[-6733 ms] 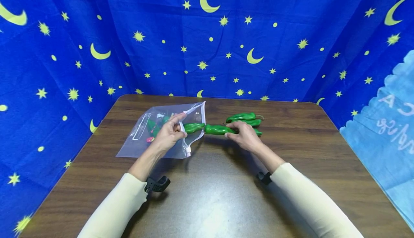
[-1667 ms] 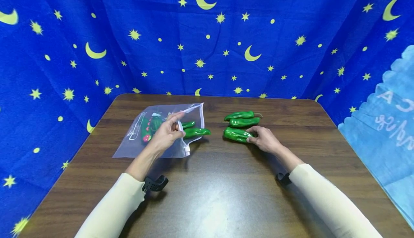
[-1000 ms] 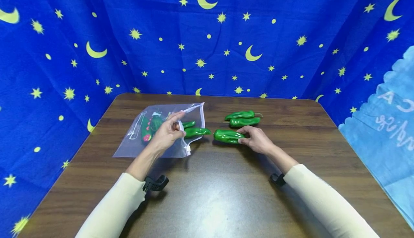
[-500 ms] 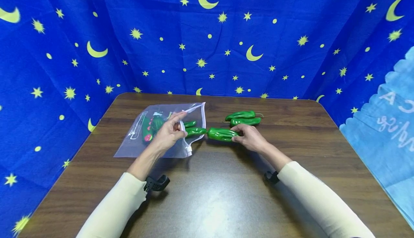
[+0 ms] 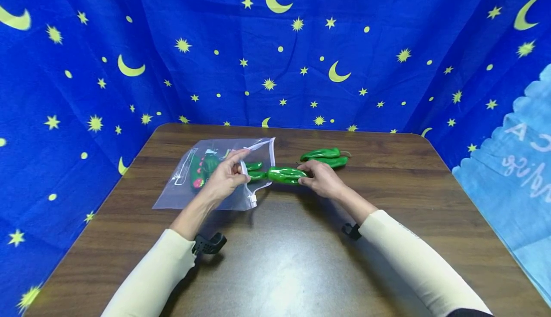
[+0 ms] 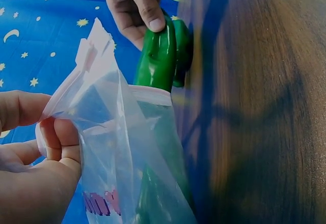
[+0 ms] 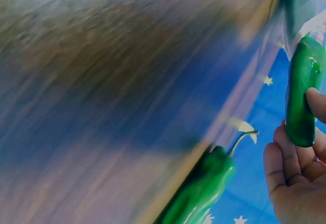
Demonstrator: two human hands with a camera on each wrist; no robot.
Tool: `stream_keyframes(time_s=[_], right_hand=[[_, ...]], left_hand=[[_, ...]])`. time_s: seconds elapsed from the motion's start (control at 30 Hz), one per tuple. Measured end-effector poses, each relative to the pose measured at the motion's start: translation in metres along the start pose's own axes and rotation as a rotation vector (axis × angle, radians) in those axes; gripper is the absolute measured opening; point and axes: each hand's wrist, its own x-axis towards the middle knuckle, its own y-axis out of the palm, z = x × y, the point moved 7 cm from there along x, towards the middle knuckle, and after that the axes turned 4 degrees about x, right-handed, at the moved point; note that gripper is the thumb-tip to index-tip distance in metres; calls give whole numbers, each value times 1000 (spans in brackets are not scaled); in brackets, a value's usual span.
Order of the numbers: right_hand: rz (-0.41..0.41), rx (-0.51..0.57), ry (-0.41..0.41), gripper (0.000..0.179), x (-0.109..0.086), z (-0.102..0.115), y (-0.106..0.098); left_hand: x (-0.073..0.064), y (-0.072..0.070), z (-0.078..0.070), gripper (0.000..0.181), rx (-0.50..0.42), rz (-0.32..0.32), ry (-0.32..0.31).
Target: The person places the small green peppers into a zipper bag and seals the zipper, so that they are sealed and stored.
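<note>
In the head view my left hand (image 5: 221, 176) pinches the edge of a clear zip bag (image 5: 262, 147) with a white slider, keeping its mouth apart. Two green peppers (image 5: 257, 176) lie just inside that mouth; darker green shapes show dimly deeper in. My right hand (image 5: 323, 179) grips another green pepper (image 5: 285, 175) by its right end. Its far end is at the bag's opening. The left wrist view has the held pepper (image 6: 157, 63) right at the bag's rim (image 6: 150, 94). From the right wrist, thumb and fingers are seen round the pepper (image 7: 301, 96).
Two more green peppers (image 5: 320, 154) lie side by side behind my right hand, partly covered by it. The wooden table (image 5: 387, 202) ends at a blue star-patterned cloth (image 5: 224, 16) at the back and left. A pale blue cloth (image 5: 516, 164) hangs at the right.
My right hand has carried the pepper leftward from near the other two to the bag's mouth. An earlier pepper from its grasp now lies within the mouth. The left hand stays in place.
</note>
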Motion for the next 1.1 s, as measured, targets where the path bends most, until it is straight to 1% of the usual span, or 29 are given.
stream_keyframes(time_s=[0.2,0.5,0.7,0.93,1.1], right_hand=[[-5,-59,-42,34,7,13,6],[-21,-110,-59,32,15,22,19],[-43,-131,-76,31,21,32,26],[-53,-165,-87,31,27,44,36],[-65,-180,-114,30,32,54,43]], left_hand=[[-1,0,-1,74,-2,-1,0],[1,4,2,75,-11,11,-26],[1,4,1,75,-8,5,-9],[2,5,3,74,-22,5,-18],[1,6,2,74,-23,4,-17]])
